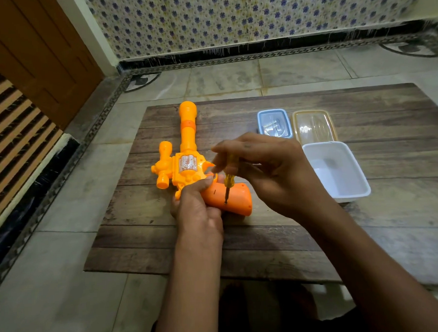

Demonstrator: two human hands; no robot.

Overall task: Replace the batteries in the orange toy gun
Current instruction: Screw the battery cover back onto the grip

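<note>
One orange toy gun (187,152) lies on the one wooden worktop (266,239), left of centre. One screwdriver (229,184) stands on its grip. Two hands are in view: the left hand (197,207) at about 6 o'clock of the gun, the right hand (265,168) at its 3 o'clock. Three containers sit at 2 o'clock on the worktop: one blue box (274,123), one clear lid with an amber rim (314,126), one white tub (336,170).

Glossy orange plastic toy gun (187,152) on matt, worn wooden board (266,239).
</note>
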